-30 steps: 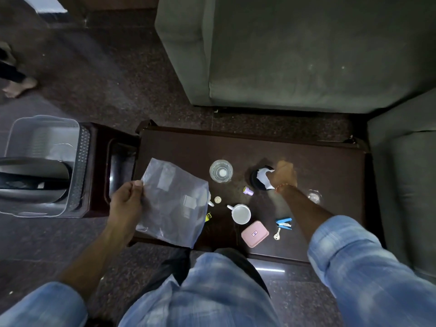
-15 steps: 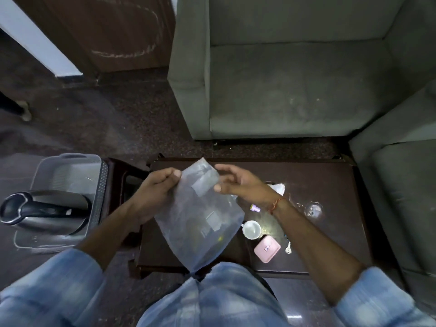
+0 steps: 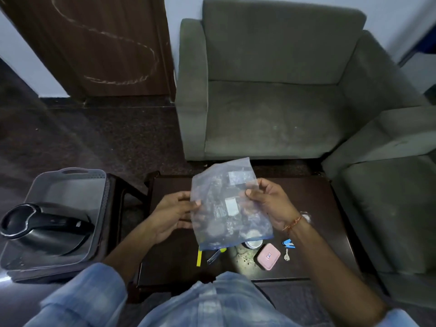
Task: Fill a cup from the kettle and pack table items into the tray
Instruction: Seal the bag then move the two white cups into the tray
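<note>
Hands hold a clear plastic bag (image 3: pixel 230 204) up over the dark counter (image 3: pixel 316 199): the left hand (image 3: pixel 173 213) pinches its left edge, the right hand (image 3: pixel 267 201) grips its right edge. Below the bag on the counter lie a white cup (image 3: pixel 253 244), a pink case (image 3: pixel 268 256) and a key (image 3: pixel 286 255). The kettle (image 3: pixel 44 228) rests in the grey tray (image 3: pixel 70 182) at left, beside the counter

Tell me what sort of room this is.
Probably a sitting room or waiting lounge: a grey sofa and second seat flank a low dark table, with a wooden door behind.
</note>
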`<action>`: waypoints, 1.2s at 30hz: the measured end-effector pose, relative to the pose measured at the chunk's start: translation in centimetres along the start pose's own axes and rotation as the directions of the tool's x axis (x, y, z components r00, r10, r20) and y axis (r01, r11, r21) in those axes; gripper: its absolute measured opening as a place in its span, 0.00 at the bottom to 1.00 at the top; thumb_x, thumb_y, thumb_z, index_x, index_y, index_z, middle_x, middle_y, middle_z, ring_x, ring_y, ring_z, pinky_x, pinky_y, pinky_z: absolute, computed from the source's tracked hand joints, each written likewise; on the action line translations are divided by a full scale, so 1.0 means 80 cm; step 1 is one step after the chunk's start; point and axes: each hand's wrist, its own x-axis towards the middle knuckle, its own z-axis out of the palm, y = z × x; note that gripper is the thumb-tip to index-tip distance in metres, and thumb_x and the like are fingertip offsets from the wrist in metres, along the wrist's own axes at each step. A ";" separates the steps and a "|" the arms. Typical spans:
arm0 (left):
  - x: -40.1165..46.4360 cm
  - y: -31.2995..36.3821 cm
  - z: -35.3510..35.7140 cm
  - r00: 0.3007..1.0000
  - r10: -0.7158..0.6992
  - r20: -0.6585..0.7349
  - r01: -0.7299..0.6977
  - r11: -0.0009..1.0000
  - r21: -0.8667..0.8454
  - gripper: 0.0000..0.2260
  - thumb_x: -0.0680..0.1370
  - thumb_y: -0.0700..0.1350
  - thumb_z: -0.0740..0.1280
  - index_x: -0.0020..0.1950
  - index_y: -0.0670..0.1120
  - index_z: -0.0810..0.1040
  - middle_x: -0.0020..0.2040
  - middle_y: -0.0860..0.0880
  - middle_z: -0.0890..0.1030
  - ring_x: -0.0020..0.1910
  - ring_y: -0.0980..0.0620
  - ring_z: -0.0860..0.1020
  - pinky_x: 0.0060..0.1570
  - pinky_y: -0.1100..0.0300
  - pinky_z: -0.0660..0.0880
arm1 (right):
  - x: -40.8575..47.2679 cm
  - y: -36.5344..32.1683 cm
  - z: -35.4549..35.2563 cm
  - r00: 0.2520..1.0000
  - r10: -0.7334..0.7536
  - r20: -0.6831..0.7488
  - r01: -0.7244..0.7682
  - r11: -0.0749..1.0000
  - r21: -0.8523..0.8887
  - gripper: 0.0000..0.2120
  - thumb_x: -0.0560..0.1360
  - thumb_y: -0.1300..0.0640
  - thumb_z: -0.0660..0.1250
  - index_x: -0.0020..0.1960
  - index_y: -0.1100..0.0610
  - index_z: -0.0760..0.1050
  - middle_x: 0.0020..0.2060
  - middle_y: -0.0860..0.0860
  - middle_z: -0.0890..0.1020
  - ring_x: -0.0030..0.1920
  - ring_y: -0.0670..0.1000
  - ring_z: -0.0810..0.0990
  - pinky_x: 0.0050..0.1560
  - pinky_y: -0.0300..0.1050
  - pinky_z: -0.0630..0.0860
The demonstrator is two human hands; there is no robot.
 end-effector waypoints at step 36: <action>0.085 0.055 0.205 0.902 0.412 0.133 -0.429 0.812 0.395 0.12 0.77 0.35 0.64 0.57 0.49 0.75 0.45 0.39 0.82 0.40 0.50 0.76 0.41 0.56 0.73 | -0.099 -0.002 -0.158 0.951 0.001 -0.309 0.006 1.000 0.019 0.18 0.64 0.59 0.76 0.53 0.61 0.82 0.43 0.55 0.86 0.33 0.49 0.82 0.25 0.38 0.76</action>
